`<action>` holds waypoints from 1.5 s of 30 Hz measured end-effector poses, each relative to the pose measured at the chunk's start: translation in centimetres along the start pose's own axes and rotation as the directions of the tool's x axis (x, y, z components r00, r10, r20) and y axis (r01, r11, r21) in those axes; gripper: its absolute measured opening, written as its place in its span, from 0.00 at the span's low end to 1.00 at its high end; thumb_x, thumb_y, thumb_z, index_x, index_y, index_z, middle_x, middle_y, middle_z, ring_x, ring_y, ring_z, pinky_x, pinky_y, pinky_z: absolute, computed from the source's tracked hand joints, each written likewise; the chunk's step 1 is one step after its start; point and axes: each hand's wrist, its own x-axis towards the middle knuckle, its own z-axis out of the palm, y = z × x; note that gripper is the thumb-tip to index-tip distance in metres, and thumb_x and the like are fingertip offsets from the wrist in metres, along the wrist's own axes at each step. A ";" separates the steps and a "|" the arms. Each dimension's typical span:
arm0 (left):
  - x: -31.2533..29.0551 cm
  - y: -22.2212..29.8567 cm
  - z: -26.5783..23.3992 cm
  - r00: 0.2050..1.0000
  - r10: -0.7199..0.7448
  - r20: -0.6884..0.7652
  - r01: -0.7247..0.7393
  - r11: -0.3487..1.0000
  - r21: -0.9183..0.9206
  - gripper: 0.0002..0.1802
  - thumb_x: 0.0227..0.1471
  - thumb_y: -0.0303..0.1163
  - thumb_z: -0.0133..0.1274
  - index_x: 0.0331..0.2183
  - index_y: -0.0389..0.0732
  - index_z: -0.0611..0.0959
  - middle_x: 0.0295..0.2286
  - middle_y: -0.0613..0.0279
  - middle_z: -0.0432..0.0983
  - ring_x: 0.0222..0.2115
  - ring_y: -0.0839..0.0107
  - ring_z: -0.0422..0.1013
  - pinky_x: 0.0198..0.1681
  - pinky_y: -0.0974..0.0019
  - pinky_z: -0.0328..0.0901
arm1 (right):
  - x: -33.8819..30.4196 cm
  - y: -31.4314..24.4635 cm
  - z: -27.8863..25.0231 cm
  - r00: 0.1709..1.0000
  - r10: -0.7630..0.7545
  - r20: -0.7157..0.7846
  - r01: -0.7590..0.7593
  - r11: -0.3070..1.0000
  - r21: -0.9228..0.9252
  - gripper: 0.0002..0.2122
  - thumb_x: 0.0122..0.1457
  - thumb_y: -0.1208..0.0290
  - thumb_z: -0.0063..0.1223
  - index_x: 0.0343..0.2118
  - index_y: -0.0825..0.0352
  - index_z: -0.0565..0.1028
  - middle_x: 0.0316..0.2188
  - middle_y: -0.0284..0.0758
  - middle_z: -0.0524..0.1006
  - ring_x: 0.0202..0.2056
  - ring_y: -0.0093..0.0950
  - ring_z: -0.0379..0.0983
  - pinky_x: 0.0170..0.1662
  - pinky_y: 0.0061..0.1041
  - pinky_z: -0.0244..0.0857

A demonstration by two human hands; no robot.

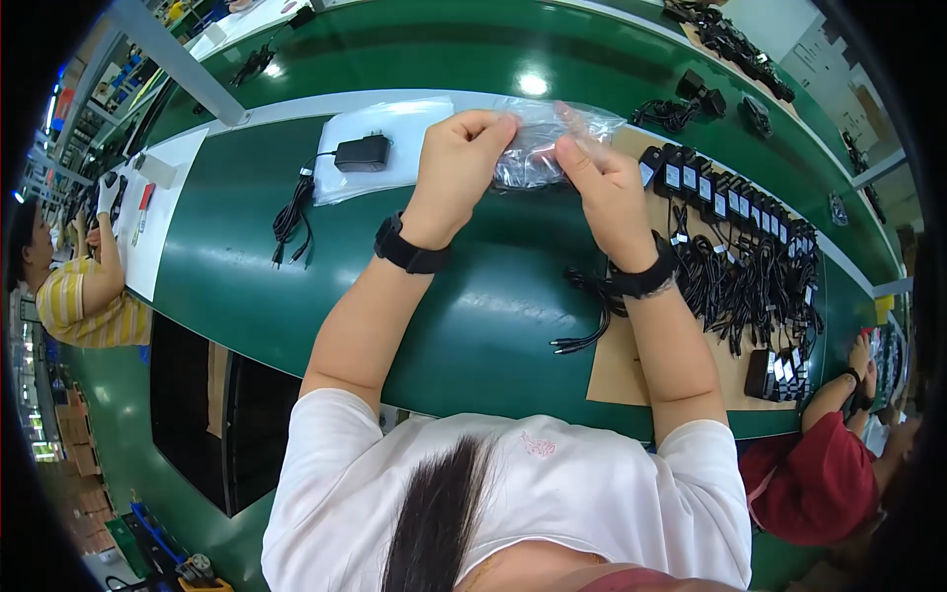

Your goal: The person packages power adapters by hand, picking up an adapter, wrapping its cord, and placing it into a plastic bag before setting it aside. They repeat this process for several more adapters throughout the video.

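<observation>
Above the far side of the green bench, a clear plastic bag (538, 148) is stretched between my hands. My left hand (459, 163) pinches one side of it between thumb and curled fingers. The other side is gripped by my right hand (604, 192), its fingers partly behind the film. Something dark shows through the bag's lower part; I cannot tell whether it is inside or behind. Left of my hands, a black power adapter (361, 154) lies on a stack of clear bags (345, 185), its bundled cable (291, 217) resting on the bench.
Rows of black adapters (730, 197) with bundled cables (760, 286) cover a cardboard sheet (621, 365) at right. A loose cable (592, 306) lies beside my right wrist. Beyond are a green conveyor (434, 64) and more adapters (695, 94). Co-workers (89, 286) sit at both sides.
</observation>
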 end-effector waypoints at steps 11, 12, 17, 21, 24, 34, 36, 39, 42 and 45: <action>1.2 0.1 -0.8 0.995 0.095 0.040 -0.081 0.962 -0.261 0.19 0.50 0.24 0.47 0.44 0.35 0.62 0.36 0.54 0.73 0.35 0.75 0.68 0.36 0.72 0.64 | 4.6 -1.4 -1.5 0.826 0.414 0.383 -0.552 0.736 0.393 0.17 0.54 0.69 0.50 0.45 0.73 0.68 0.40 0.35 0.73 0.39 0.22 0.70 0.44 0.23 0.64; 1.7 -0.2 -1.0 0.996 0.089 0.003 -0.085 0.956 -0.280 0.22 0.52 0.27 0.46 0.47 0.36 0.59 0.37 0.54 0.72 0.36 0.74 0.68 0.37 0.71 0.65 | 5.9 -0.7 -1.6 0.827 0.433 0.357 -0.552 0.744 0.376 0.16 0.54 0.69 0.50 0.43 0.73 0.69 0.39 0.35 0.73 0.38 0.22 0.70 0.43 0.22 0.64; 2.2 -7.3 -2.2 0.943 0.327 -0.070 -0.303 0.924 0.233 0.29 0.52 0.35 0.47 0.52 0.36 0.57 0.44 0.53 0.60 0.39 0.70 0.63 0.39 0.71 0.62 | 17.5 5.2 -4.4 0.993 -0.050 0.109 0.110 0.734 -0.670 0.12 0.48 0.71 0.54 0.38 0.61 0.77 0.25 0.33 0.77 0.19 0.24 0.69 0.27 0.23 0.65; 1.9 -9.6 0.2 0.928 0.330 0.171 -0.370 0.861 0.350 0.22 0.50 0.30 0.49 0.47 0.34 0.65 0.36 0.53 0.66 0.32 0.68 0.66 0.33 0.70 0.64 | 24.0 13.6 -10.0 0.965 -0.174 0.196 0.175 -0.127 -0.976 0.10 0.50 0.70 0.46 0.33 0.55 0.78 0.35 0.32 0.75 0.40 0.34 0.67 0.40 0.34 0.62; 2.1 -9.2 0.1 0.948 0.279 0.153 -0.318 0.858 0.404 0.20 0.49 0.29 0.50 0.44 0.35 0.67 0.34 0.53 0.68 0.30 0.67 0.67 0.31 0.70 0.65 | 25.2 17.9 -10.4 0.999 0.038 0.025 0.035 -0.274 -0.961 0.10 0.52 0.60 0.47 0.33 0.54 0.78 0.43 0.32 0.70 0.48 0.34 0.62 0.46 0.34 0.57; 2.0 -9.5 -0.1 0.958 0.233 0.168 -0.282 0.869 0.405 0.19 0.49 0.27 0.50 0.44 0.37 0.67 0.33 0.58 0.68 0.32 0.74 0.67 0.32 0.73 0.66 | 20.9 9.1 -13.6 0.962 -0.003 0.274 0.263 0.284 -0.922 0.24 0.50 0.59 0.51 0.51 0.57 0.65 0.42 0.44 0.72 0.43 0.40 0.68 0.46 0.32 0.62; 1.6 -9.9 -0.8 0.966 0.230 0.121 -0.259 0.883 0.391 0.18 0.49 0.28 0.49 0.44 0.38 0.68 0.33 0.60 0.69 0.32 0.75 0.67 0.33 0.74 0.65 | 18.2 3.5 -14.5 0.937 0.152 0.314 0.264 0.281 -0.923 0.20 0.52 0.60 0.50 0.49 0.58 0.68 0.38 0.40 0.74 0.37 0.33 0.71 0.41 0.29 0.64; 1.5 -9.3 -0.2 0.957 0.255 0.139 -0.290 0.869 0.402 0.16 0.48 0.28 0.50 0.41 0.35 0.70 0.30 0.58 0.69 0.27 0.73 0.67 0.30 0.73 0.65 | 13.0 -2.1 -18.6 0.907 0.382 0.177 0.042 0.336 -0.941 0.19 0.55 0.60 0.47 0.49 0.59 0.68 0.31 0.34 0.74 0.27 0.21 0.69 0.30 0.21 0.65; 2.0 -9.7 0.4 0.950 0.266 0.166 -0.311 0.862 0.401 0.15 0.49 0.29 0.50 0.40 0.35 0.71 0.30 0.58 0.70 0.27 0.73 0.67 0.31 0.73 0.65 | 9.1 -3.2 -20.8 0.891 0.448 0.069 -0.102 0.347 -0.932 0.17 0.53 0.58 0.48 0.40 0.66 0.74 0.21 0.33 0.74 0.18 0.20 0.66 0.22 0.20 0.62; 2.1 -10.0 0.1 0.952 0.270 0.146 -0.306 0.858 0.411 0.14 0.48 0.29 0.50 0.39 0.35 0.72 0.30 0.58 0.70 0.27 0.73 0.68 0.31 0.73 0.65 | 5.8 -3.0 -15.6 0.893 0.449 -0.038 -0.239 0.402 -0.884 0.16 0.53 0.62 0.50 0.41 0.67 0.72 0.22 0.35 0.74 0.21 0.20 0.70 0.24 0.20 0.65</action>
